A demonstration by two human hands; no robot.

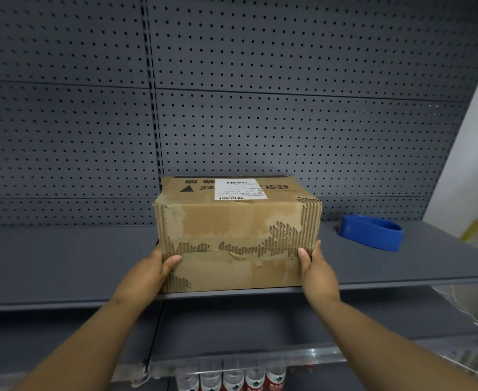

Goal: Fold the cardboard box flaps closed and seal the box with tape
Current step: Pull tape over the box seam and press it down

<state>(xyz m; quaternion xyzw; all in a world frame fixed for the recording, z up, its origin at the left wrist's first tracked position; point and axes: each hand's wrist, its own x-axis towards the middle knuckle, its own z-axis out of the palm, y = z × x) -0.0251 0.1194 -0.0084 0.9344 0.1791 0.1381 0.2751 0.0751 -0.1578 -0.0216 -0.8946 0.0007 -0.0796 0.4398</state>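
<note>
A worn brown cardboard box (pixel 232 230) stands on a grey shelf (pixel 62 263), its front face torn down to the corrugation. A white shipping label (pixel 239 189) lies on its top side. My left hand (pixel 153 273) grips the box's lower left front corner, thumb on the front face. On the lower right corner my right hand (pixel 315 268) holds the box the same way. A blue tape dispenser (pixel 371 231) rests on the shelf to the right of the box, apart from both hands. The flaps look folded flat.
A grey pegboard back panel (pixel 260 108) rises behind the shelf. Below, a lower shelf holds several water bottles (pixel 232 378) with red labels. A white wire basket (pixel 475 334) sits at the lower right. A yellow object (pixel 472 228) shows at the shelf's right end.
</note>
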